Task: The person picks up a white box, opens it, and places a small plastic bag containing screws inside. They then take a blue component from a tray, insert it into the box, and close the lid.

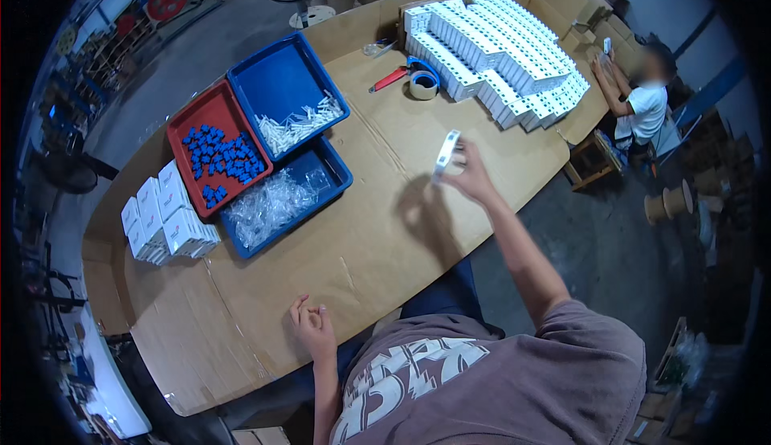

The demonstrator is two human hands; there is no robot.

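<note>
My right hand (474,178) is raised over the cardboard-covered table, fingers closed on a thin white box (445,154). The box stands upright with its narrow edge showing, and small dark marks are on that edge. Its shadow falls on the cardboard beside it. At the table's near edge my left hand (315,332) hovers with loosely bent fingers apart and nothing in them. Beyond my right hand rise long rows of similar thin white boxes (498,51), packed side by side in stacked layers.
A tape dispenser (409,77) with brown tape lies before the rows. On the left are a blue tray (277,47) of white plugs, a red tray (183,124) of blue pieces, a blue bin (341,173) of clear bags, and stacked white boxes (165,212). A person (642,104) sits far right.
</note>
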